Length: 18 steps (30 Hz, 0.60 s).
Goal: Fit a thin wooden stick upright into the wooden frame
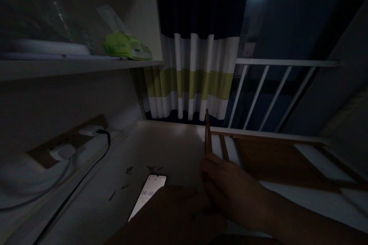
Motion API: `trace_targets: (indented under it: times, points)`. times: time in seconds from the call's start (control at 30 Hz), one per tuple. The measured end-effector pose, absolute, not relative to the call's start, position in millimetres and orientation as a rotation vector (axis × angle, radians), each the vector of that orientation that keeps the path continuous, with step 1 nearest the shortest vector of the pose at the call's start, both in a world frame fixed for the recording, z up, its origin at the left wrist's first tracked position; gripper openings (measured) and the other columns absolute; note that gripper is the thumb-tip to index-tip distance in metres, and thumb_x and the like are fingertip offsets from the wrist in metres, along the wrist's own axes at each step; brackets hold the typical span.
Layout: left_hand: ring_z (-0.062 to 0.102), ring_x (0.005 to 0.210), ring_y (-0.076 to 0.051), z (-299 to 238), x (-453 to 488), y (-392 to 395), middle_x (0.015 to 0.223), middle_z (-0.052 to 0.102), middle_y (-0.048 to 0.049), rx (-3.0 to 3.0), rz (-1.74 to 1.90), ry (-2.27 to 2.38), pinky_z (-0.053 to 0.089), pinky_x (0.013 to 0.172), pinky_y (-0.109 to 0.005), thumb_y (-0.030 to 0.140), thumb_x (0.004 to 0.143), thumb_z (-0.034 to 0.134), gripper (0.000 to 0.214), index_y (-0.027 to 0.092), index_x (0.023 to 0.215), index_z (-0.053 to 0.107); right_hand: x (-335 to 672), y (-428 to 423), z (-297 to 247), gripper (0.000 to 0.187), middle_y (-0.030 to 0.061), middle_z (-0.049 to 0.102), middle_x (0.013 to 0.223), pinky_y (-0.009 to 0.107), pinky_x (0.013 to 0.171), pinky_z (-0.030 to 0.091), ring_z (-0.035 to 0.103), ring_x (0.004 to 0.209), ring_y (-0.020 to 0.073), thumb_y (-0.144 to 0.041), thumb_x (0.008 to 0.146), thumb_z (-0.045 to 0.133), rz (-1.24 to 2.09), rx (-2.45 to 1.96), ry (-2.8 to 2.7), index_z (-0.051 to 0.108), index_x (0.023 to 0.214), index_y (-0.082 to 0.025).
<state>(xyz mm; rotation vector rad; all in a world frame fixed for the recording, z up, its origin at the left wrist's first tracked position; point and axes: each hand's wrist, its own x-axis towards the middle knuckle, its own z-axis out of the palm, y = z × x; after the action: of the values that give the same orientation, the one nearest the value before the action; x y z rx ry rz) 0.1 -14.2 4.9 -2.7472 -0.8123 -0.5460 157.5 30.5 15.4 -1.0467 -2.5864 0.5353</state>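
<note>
The right hand [230, 191] is closed around the lower end of a thin wooden stick [207, 132], which stands nearly upright and rises out of the top of the fist toward the striped curtain [192, 46]. The left hand [178, 214] lies low and just left of the right one, touching it; the dim light hides whether its fingers are curled or holding anything. A lit phone [149, 193] lies flat on the white tabletop [178, 145] just left of the left hand. More wooden strips [224, 147] lie just beyond the right hand.
</note>
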Motion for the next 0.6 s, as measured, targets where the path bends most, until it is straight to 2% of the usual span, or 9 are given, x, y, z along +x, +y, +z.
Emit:
trace_targets:
  times: [0.13,0.23,0.4,0.6]
  points:
    - [0.059,0.075,-0.012,9.6,1.7,-18.2,0.089,0.063,0.0043,-2.877,-0.494,-0.882,0.044,0.057,-0.019,0.021,0.076,0.056,0.026,0.024,0.101,0.052,158.2,30.6,14.8,0.013,0.0025,0.047,0.082,0.023,0.062,0.038,0.049,0.07,0.0106,-0.008,0.074,0.037,0.528,-1.025,-2.61,0.048,0.076,-0.014]
    - [0.058,0.084,-0.013,15.2,1.1,-19.1,0.094,0.062,0.0014,-3.102,-0.272,-1.015,0.044,0.065,-0.019,0.026,0.079,0.054,0.02,0.023,0.099,0.054,158.0,30.8,14.0,0.013,0.0022,0.047,0.083,0.024,0.064,0.039,0.049,0.071,0.0107,-0.009,0.075,0.037,0.503,-1.003,-2.626,0.048,0.076,-0.015]
    - [0.056,0.086,-0.013,19.7,-0.6,-18.9,0.095,0.06,0.0008,-3.253,-0.197,-1.198,0.042,0.068,-0.019,0.027,0.081,0.051,0.012,0.022,0.091,0.055,158.5,29.9,11.0,0.014,0.0012,0.047,0.085,0.026,0.067,0.04,0.05,0.073,0.0116,-0.01,0.077,0.037,0.458,-0.963,-2.652,0.048,0.08,-0.017]
    - [0.055,0.081,-0.011,18.4,-2.9,-22.4,0.092,0.057,0.004,-3.258,-0.275,-1.262,0.037,0.065,-0.017,0.021,0.077,0.057,0.015,0.024,0.091,0.053,165.8,26.1,24.1,0.024,0.0048,0.044,0.096,0.031,0.07,0.043,0.049,0.077,0.0146,-0.012,0.075,0.036,0.321,-0.96,-2.418,0.043,0.097,-0.018]
